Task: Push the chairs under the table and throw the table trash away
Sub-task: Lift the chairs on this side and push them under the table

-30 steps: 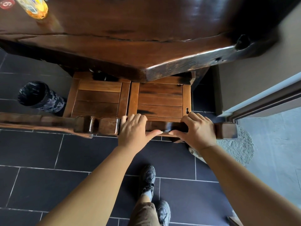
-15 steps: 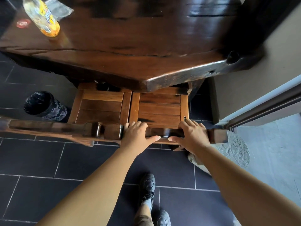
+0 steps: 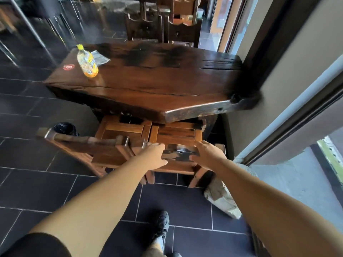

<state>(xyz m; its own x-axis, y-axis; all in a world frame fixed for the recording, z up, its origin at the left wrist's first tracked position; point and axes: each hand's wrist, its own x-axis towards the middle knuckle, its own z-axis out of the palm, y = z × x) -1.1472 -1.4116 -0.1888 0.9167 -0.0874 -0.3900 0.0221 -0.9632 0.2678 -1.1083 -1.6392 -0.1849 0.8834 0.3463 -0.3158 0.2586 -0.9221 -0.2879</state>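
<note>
Two wooden chairs stand side by side at the near end of the dark wooden table (image 3: pixel 148 86), their seats partly under its edge. My left hand (image 3: pixel 155 154) and my right hand (image 3: pixel 207 153) both lie over the top rail of the right chair (image 3: pixel 178 134), fingers curled on it. The left chair (image 3: pixel 85 143) sits beside it, untouched. On the table's far left corner stand a plastic bottle of orange drink (image 3: pixel 87 62) with a yellow cap and a crumpled clear wrapper (image 3: pixel 99 57).
A black trash bin (image 3: pixel 64 127) stands on the dark tile floor left of the chairs. A brown paper bag (image 3: pixel 220 199) lies by the right chair's leg. A wall and sliding door frame (image 3: pixel 289 115) close the right side. Two more chairs (image 3: pixel 161 28) stand at the table's far end.
The view has tilted up and drawn back, bringing the whole tabletop, the bottle and the wrapper into sight. Both hands stay on the right chair's top rail.
</note>
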